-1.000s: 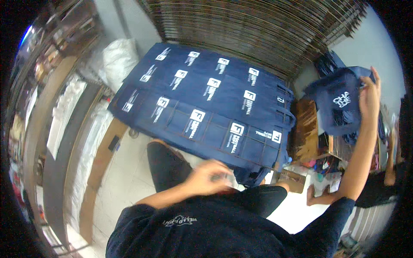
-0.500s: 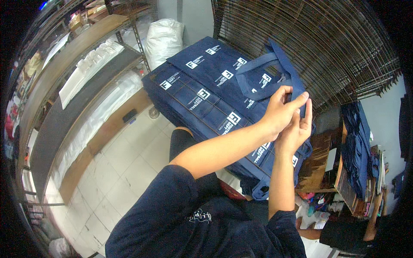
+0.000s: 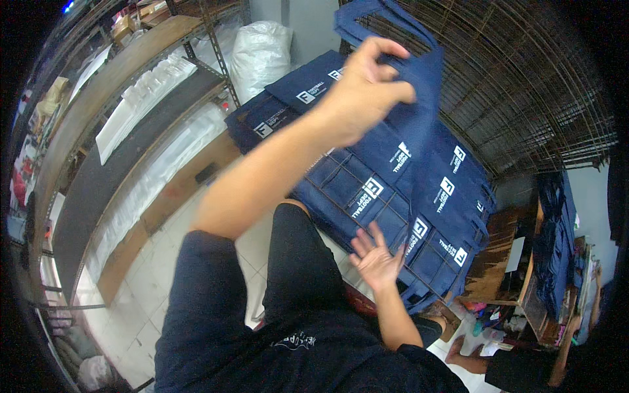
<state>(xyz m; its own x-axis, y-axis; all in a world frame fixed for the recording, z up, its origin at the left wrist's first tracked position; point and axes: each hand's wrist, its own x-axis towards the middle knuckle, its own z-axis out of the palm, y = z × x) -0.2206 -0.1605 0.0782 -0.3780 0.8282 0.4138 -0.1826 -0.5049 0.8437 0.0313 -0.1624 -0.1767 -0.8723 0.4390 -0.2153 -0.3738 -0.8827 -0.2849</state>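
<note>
My left hand (image 3: 373, 92) is raised over the far part of the pile, its fingers and thumb curled at the edge of a navy blue tote bag (image 3: 426, 85). That bag hangs in the air, blurred by motion, with its looped handle up at the top. Below, several navy tote bags with white prints (image 3: 449, 190) lie flat on a wire rack (image 3: 337, 187). Near the front edge of these bags my right hand (image 3: 379, 262) is palm up with its fingers spread, holding nothing.
Tilted wire racks (image 3: 517, 85) rise behind the bags. On the left stands a metal shelf unit with white sheets (image 3: 144, 98), and a white sack (image 3: 262, 59) beside it. A wooden table (image 3: 501, 262) with hanging blue cloth (image 3: 553, 242) is at the right.
My left hand has moved up and left, lifting the tote bag off the pile. My right hand has come away from the bag, down toward me, and opened.
</note>
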